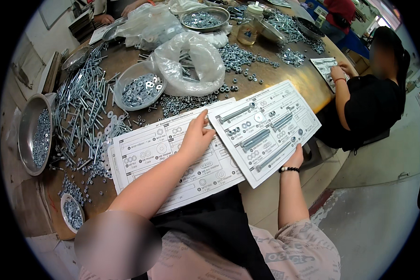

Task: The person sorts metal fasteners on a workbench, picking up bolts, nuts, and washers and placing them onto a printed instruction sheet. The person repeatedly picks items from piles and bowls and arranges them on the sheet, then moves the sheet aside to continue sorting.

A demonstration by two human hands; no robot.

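Observation:
A white printed card (291, 109) lies tilted at the table's near edge, with bolts (255, 141), washers (258, 118) and nuts (272, 113) fixed over its drawings. My right hand (295, 157), with a dark bead bracelet at the wrist, grips its lower right edge. At its upper left edge is my left hand (198, 138), fingers closed against the border; part of that grip is hidden. Beneath my left forearm rests a stack of similar printed sheets (140, 161), showing outlines of bolts, nuts and washers. The card overlaps the stack's right side.
Loose bolts (81, 93) and nuts (240, 56) cover much of the table. Around them stand a plastic bowl of washers (142, 91), metal bowls (27, 135), a clear plastic bag (165, 70) and a jar (248, 28). A co-worker (373, 93) sits at right, holding another card (323, 70).

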